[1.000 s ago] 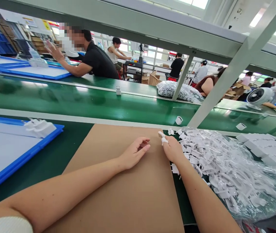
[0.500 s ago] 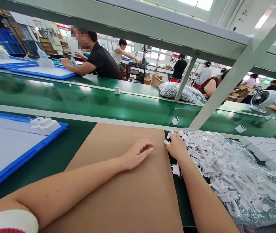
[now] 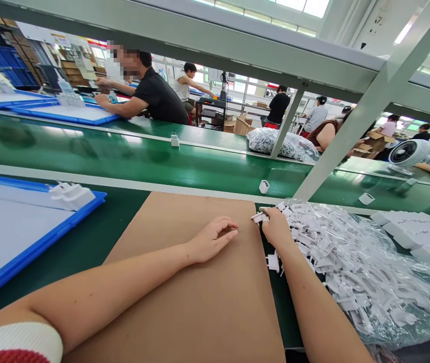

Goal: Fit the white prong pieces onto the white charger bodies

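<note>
My left hand [image 3: 215, 239] rests on a brown cardboard sheet [image 3: 196, 307], thumb and fingers apart with nothing between them. Just past the sheet's right edge, my right hand [image 3: 275, 227] pinches a small white plug piece [image 3: 259, 217] between thumb and fingers. Beside that hand spreads a heap of similar white plug pieces [image 3: 336, 252] in and on a clear plastic bag [image 3: 423, 307]. One loose plug piece [image 3: 273, 262] lies by my right wrist on the dark green table.
At left, a blue-rimmed tray [image 3: 44, 242] holds several white adapters [image 3: 71, 195]. White housings [image 3: 264, 186] sit on the green conveyor [image 3: 215, 164] ahead. Stacked white blocks [image 3: 408, 229] stand at right. A slanted metal post [image 3: 347, 136] rises beyond the heap. Co-workers sit across the belt.
My right hand has drawn a plug piece out at the heap's edge and now pinches it. The housings on the conveyor have shifted left. My left hand has stayed still.
</note>
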Demonstrator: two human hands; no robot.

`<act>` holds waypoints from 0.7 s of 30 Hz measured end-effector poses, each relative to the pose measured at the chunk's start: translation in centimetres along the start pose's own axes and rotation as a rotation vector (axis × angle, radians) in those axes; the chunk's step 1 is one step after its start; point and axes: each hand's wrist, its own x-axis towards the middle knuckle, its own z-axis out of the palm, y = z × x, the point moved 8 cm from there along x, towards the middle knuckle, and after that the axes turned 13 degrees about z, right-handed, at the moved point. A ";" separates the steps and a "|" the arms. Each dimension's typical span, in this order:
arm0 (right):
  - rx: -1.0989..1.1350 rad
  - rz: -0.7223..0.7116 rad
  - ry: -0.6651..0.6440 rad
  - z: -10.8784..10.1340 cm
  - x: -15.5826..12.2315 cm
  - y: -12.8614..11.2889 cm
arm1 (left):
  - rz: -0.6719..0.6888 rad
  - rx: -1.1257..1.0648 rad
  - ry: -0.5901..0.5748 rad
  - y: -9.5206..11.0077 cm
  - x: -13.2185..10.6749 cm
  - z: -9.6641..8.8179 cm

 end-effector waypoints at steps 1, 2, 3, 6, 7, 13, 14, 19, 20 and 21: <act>0.001 -0.004 -0.007 0.1 -0.1 0.0 | 0.003 -0.001 0.002 0.0 0.0 0.0; -0.001 -0.007 -0.016 0.1 -0.2 -0.1 | 0.007 -0.002 0.005 0.0 0.0 0.0; -0.004 -0.010 -0.026 0.2 -0.3 -0.2 | 0.010 -0.002 0.006 0.0 0.0 0.0; -0.015 -0.009 -0.050 0.3 -0.7 -0.4 | 0.013 -0.002 0.012 0.0 -0.1 0.0; -0.020 -0.005 -0.054 0.3 -0.8 -0.5 | 0.011 0.001 0.011 -0.1 -0.1 0.1; -0.052 -0.008 -0.112 0.7 -1.2 -0.9 | -0.013 0.014 0.008 -0.7 -0.3 0.1; -0.053 -0.016 -0.120 0.7 -1.3 -1.0 | -0.010 0.018 0.008 -0.7 -0.3 0.1; -0.001 -0.063 -0.143 0.9 -1.8 -1.4 | 0.022 0.034 0.011 -0.5 -0.2 0.0; 0.019 -0.069 -0.147 0.9 -1.8 -1.4 | 0.019 0.029 0.014 -0.5 -0.2 0.0; 0.042 -0.074 -0.147 0.8 -1.8 -1.5 | 0.009 0.019 0.022 -0.6 -0.2 0.0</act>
